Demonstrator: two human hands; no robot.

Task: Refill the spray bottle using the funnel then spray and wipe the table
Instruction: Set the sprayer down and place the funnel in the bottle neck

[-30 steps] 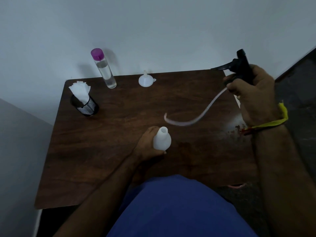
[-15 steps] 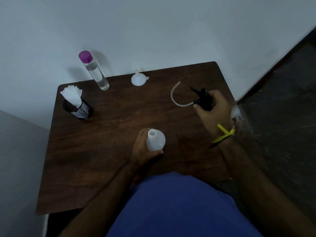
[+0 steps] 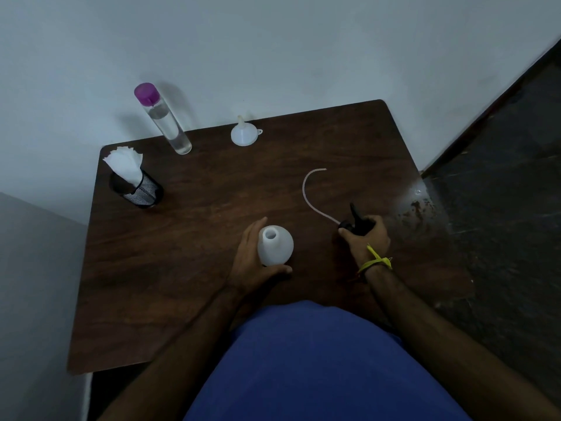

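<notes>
Both hands are busy low in the frame: the left hand (image 3: 253,262) is wrapped around the white spray bottle (image 3: 275,249), which stands upright and uncapped at centre, while the right hand (image 3: 365,238) is closed on the black spray head (image 3: 355,224), just right of it, low over the table (image 3: 188,268). Its clear dip tube (image 3: 306,192) curls away toward the middle right. Farther back, the white funnel (image 3: 243,133) sits mouth-down at upper centre, apparently untouched. A clear purple-capped bottle (image 3: 165,120) stands upper left, capped, with napkins (image 3: 125,164) in a mesh cup (image 3: 139,189) nearby. So the opening looks done; funnelling, pouring, recapping, spraying and wiping all seem left.
</notes>
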